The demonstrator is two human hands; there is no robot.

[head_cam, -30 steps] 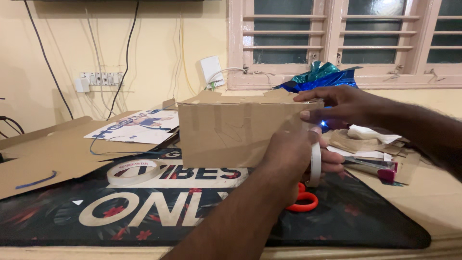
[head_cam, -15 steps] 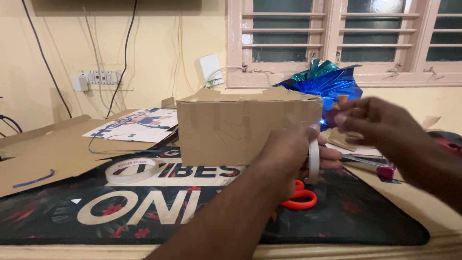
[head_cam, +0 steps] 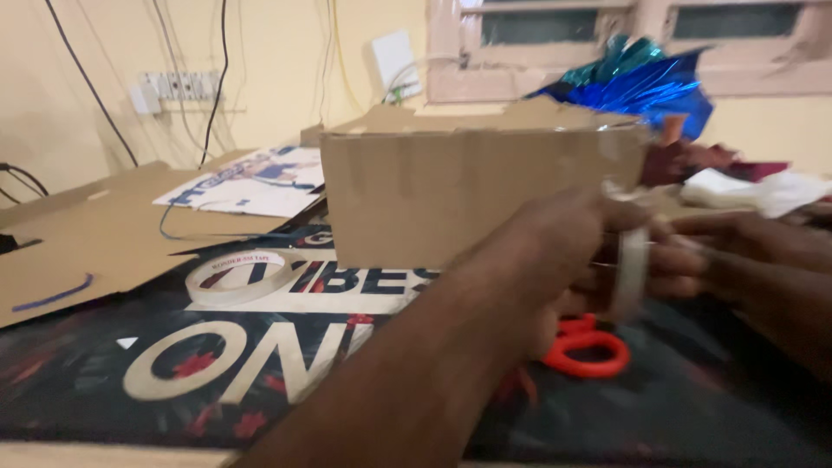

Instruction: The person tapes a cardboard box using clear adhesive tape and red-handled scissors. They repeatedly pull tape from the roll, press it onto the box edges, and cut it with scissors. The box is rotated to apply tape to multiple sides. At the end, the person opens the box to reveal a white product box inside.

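Both forearms are bare, no sleeves, and the hands wear no gloves.

The left hand grips a roll of tape just beside the right end of a cardboard box. The right hand meets the roll, blurred. Orange scissors lie on the dark mat below; another tape roll sits left.

Home craft desk: cardboard, tape roll, scissors.
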